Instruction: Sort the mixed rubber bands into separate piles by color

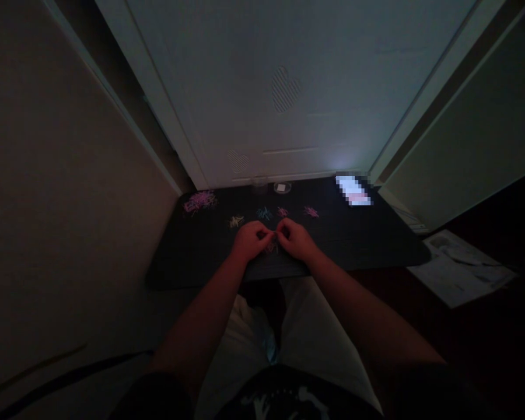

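Note:
Over the front middle of a dark table, my left hand [251, 238] and my right hand [295, 238] meet, each with fingers pinched together. Whatever sits between the fingertips is too small and dim to name. Just under them lies a small pile of reddish thin sticks [270, 249]. Beyond the hands are little piles of similar thin pieces: yellowish ones [235, 221], blue ones [264, 213], pink ones [282, 212] and more pink ones [311, 212]. A larger pink and purple heap [200, 202] rests at the table's far left.
A clear cup [259, 185] and a round clear lid [282, 188] with a white square stand at the back edge of the table [354, 239]. A lit, blurred-out screen [353, 190] is at the back right. Behind rises a white door [332, 105]; papers [459, 268] lie lower right.

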`<state>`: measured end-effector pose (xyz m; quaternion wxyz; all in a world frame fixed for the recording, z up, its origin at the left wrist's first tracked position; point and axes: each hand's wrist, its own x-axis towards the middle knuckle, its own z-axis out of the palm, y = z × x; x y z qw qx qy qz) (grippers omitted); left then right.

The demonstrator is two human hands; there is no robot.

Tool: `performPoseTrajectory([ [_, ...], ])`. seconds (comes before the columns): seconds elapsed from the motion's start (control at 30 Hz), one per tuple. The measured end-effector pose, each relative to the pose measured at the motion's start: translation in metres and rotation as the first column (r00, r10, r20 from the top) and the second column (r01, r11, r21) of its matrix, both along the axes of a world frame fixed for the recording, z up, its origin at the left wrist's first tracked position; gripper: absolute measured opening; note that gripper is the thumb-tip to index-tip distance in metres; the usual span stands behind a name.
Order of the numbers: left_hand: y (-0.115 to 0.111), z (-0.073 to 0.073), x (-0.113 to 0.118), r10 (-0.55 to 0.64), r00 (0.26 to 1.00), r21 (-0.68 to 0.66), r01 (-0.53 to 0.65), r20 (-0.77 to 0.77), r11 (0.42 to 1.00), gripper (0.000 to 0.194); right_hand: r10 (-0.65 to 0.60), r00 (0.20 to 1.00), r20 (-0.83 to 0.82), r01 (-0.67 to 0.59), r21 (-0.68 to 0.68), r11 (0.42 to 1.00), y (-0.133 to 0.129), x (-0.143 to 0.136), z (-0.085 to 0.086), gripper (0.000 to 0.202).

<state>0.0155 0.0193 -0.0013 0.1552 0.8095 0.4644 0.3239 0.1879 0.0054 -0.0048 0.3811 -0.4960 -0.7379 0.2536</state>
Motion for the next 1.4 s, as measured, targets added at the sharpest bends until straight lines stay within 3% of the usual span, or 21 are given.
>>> performPoseTrajectory([
  [0.47, -0.0032, 0.0039, 0.0020, 0.057, 0.997, 0.017, -0.057, -0.042, 0.998, 0.018, 0.066, 0.997, 0.047, -0.066, 0.006, 0.998, -0.0017, -0.0005, 0.0003, 0.007],
  [0.93, -0.0040, 0.0066, 0.0032, 0.027, 0.995, 0.028, -0.024, -0.096, 0.999, 0.026, 0.115, 0.989, 0.092, -0.116, 0.013, 0.993, -0.0032, -0.0039, -0.0008, 0.008],
  [1.4, -0.0027, 0.0029, 0.0029, 0.091, 0.990, -0.002, -0.092, 0.110, 0.996, 0.009, 0.059, 0.997, 0.051, -0.061, 0.031, 0.998, -0.0013, -0.0025, -0.0002, 0.007],
])
